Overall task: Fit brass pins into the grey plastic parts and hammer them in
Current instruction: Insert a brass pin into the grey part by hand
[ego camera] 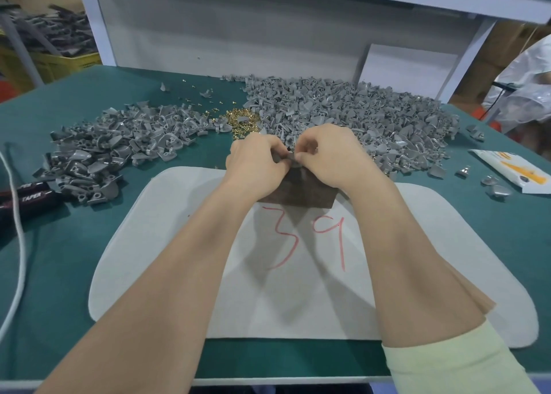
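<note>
My left hand [256, 161] and my right hand [331, 155] meet above a dark brown block [301, 192] on the white mat [185, 244]. Between their fingertips they pinch one small grey plastic part [286, 158]; most of it is hidden by the fingers, and whether a pin sits in it cannot be seen. A heap of brass pins [240, 123] lies just beyond the hands. Large piles of grey plastic parts spread to the left [110, 149] and to the right [357, 113]. No hammer shows.
The green table [59, 259] carries a black tool marked TAPER [29, 198] and a white cable [18, 244] at the left edge. At the right lie a white and yellow packet [512, 170] and a few loose grey parts [495, 185]. A grey back panel [226, 35] closes the far side.
</note>
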The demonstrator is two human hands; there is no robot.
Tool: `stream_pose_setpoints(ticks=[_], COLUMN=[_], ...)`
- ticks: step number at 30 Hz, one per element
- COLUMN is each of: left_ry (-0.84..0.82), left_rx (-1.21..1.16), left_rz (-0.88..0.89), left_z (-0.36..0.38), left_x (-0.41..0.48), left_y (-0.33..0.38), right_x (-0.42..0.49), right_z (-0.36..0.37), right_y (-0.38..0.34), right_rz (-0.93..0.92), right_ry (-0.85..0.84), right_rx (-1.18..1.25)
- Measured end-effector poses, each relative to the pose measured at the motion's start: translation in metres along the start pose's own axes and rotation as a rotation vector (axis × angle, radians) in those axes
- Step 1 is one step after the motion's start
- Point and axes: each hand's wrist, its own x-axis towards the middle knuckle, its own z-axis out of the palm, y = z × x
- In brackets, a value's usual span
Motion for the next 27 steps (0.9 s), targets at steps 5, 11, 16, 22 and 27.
stream_pose_setpoints(ticks=[5,11,16,22,27], left_ry=[0.010,0.016,0.028,0.029,0.022], left_rx=[0.029,0.086,0.143,0.131,0.034], left_rz=[0.014,0.066,0.100,0.100,0.051], left_z=[0.002,0.002,0.002,0.003,0.003], left_x=[0.001,0.002,0.002,0.002,0.002], left_y=[0.000,0.001,0.002,0.002,-0.001], right_x=[0.000,-0.001,0.000,0.002,0.002], right_z=[0.000,0.000,0.002,0.005,0.003], right_y=[-0.008,-0.014,-0.017,-0.016,-0.004], right_rz=[-0.008,-0.035,-0.014,-0.005,0.023], right_ry=[-0.017,0.007,0.043,0.053,-0.018], right_rx=[-0.095,-0.191,-0.220,-0.220,0.029])
